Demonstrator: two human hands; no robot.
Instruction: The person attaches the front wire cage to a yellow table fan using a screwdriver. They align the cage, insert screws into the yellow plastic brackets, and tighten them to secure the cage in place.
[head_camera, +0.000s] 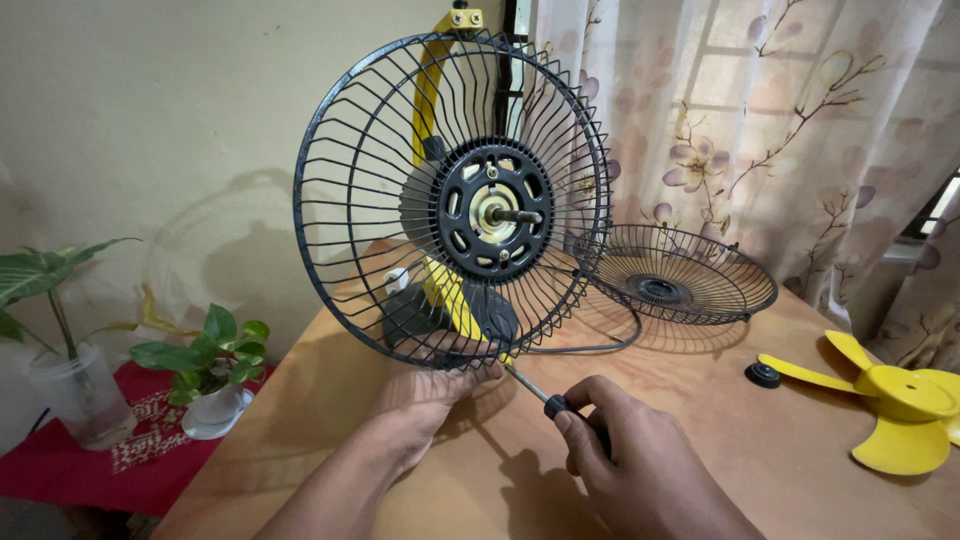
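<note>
Nearest the camera, the right hand (625, 450) is clenched around a screwdriver's black handle, and the screwdriver (530, 385) angles its metal shaft up and left toward the bottom of the fan. Just beside it, the left hand (430, 395) is cupped under the lower rim of the rear fan guard (350, 210), fingers gripping the black wire cage and steadying it. That guard stands upright on the wooden table (760, 450), bolted around the fan motor (495, 210), whose bare spindle pokes out at the centre; the yellow-and-black fan body shows through the wires behind. A black cable loops across the tabletop. Further right, the yellow fan blade (890, 400) lies flat, with a small black cap (763, 375) near it. Beyond, the front fan guard (675, 275) rests face-up. At far left, potted plants (205, 350) sit on a red cloth.
</note>
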